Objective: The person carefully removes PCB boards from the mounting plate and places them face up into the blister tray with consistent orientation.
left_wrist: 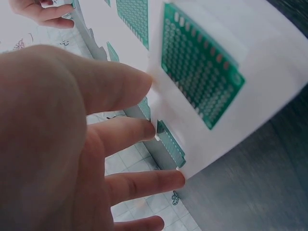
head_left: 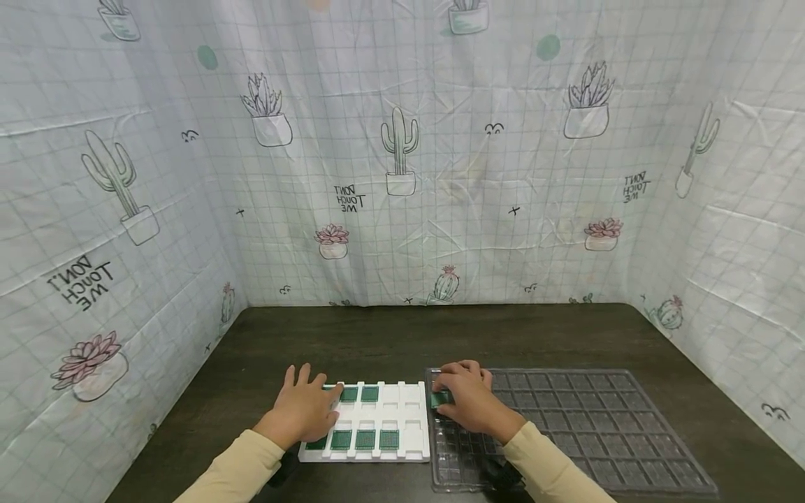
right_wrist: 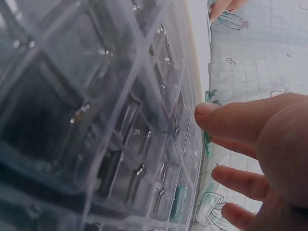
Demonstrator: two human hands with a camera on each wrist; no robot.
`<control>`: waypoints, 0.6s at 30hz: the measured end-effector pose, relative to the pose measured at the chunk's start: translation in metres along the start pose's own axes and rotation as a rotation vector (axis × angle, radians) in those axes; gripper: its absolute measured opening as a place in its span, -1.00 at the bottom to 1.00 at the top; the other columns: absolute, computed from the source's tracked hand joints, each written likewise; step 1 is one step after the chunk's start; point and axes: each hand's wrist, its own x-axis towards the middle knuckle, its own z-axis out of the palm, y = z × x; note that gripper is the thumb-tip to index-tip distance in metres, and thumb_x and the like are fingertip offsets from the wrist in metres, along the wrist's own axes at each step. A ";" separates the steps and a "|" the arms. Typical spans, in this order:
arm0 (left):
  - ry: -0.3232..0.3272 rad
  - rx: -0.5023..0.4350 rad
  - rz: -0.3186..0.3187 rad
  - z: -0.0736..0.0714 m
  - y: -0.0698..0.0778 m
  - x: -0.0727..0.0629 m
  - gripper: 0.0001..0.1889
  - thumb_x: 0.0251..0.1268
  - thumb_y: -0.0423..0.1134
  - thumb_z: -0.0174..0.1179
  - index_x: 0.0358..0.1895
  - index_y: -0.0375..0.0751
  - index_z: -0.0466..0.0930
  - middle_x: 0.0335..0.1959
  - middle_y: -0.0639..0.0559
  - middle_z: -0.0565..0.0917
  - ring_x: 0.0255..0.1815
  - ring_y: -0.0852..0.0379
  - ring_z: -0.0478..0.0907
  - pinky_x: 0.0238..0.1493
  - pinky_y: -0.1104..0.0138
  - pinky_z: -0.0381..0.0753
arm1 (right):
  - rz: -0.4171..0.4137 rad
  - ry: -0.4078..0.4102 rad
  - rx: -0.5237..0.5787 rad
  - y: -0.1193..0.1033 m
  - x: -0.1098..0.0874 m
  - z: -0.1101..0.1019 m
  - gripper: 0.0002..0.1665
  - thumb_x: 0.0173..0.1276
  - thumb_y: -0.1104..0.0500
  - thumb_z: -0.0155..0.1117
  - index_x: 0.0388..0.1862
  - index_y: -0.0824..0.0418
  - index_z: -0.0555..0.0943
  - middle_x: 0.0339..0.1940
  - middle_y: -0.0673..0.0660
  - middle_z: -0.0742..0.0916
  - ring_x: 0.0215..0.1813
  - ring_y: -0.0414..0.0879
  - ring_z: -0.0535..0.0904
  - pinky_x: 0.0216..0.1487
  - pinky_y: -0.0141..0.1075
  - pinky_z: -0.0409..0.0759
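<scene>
My left hand point(head_left: 306, 412) rests on the left end of a white tray point(head_left: 365, 413), fingers spread and fairly straight. Green perforated circuit boards sit in the tray's two rows, such as one board point(head_left: 389, 439) in the near row and another point(left_wrist: 202, 65) close to the thumb in the left wrist view. Over the far left corner of a clear plastic tray point(head_left: 574, 420), my right hand point(head_left: 468, 397) pinches a green circuit board point(right_wrist: 207, 144) between thumb and finger. That board appears nearly edge-on in the right wrist view, partly hidden by the thumb.
The two trays lie side by side on a dark wooden table point(head_left: 377, 335), the clear one divided into many pockets. A green piece point(right_wrist: 179, 202) shows in or through the clear tray. A printed curtain point(head_left: 402, 244) encloses the back and sides.
</scene>
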 end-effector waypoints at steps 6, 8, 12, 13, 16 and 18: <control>0.005 0.006 -0.003 0.000 0.002 0.000 -0.48 0.35 0.05 0.16 0.33 0.00 0.48 0.33 -0.17 0.47 0.47 -0.40 0.14 0.43 -0.33 -0.02 | 0.037 -0.013 0.001 0.004 -0.001 -0.002 -0.73 0.17 0.15 0.48 -0.12 0.01 0.69 0.29 0.20 0.56 0.36 0.28 0.23 0.15 0.28 0.13; 0.008 0.010 -0.006 -0.001 0.002 0.000 -0.48 0.35 0.05 0.16 0.33 0.00 0.48 0.33 -0.17 0.47 0.47 -0.40 0.15 0.43 -0.33 -0.02 | 0.040 -0.007 0.005 0.005 -0.001 -0.002 -0.73 0.18 0.16 0.48 -0.12 0.02 0.69 0.29 0.21 0.56 0.36 0.28 0.23 0.14 0.27 0.13; 0.012 0.020 -0.008 -0.001 0.002 -0.001 -0.49 0.35 0.05 0.15 0.32 0.00 0.49 0.33 -0.16 0.47 0.47 -0.39 0.15 0.43 -0.33 -0.01 | 0.047 -0.007 0.014 0.007 -0.003 -0.003 -0.74 0.18 0.18 0.48 -0.13 0.05 0.69 0.29 0.24 0.56 0.36 0.29 0.22 0.13 0.26 0.14; 0.013 0.021 -0.010 -0.001 0.003 -0.001 -0.49 0.35 0.05 0.15 0.32 0.00 0.49 0.33 -0.16 0.48 0.47 -0.39 0.15 0.43 -0.32 0.00 | 0.047 -0.006 0.013 0.008 -0.004 -0.004 -0.75 0.18 0.18 0.48 -0.14 0.05 0.69 0.28 0.24 0.56 0.36 0.30 0.22 0.12 0.26 0.14; 0.013 0.024 -0.014 -0.001 0.003 -0.001 -0.48 0.35 0.05 0.15 0.33 0.00 0.48 0.32 -0.16 0.48 0.47 -0.38 0.16 0.44 -0.32 0.00 | 0.048 -0.005 0.011 0.009 -0.004 -0.005 -0.75 0.18 0.18 0.48 -0.15 0.05 0.69 0.28 0.24 0.56 0.36 0.29 0.22 0.11 0.25 0.14; 0.014 0.025 -0.016 0.000 0.004 0.000 -0.48 0.34 0.06 0.16 0.32 0.00 0.49 0.32 -0.15 0.48 0.47 -0.38 0.16 0.44 -0.32 0.00 | 0.044 0.004 0.007 0.009 -0.004 -0.005 -0.76 0.18 0.18 0.48 -0.16 0.05 0.69 0.28 0.24 0.56 0.35 0.29 0.23 0.11 0.24 0.14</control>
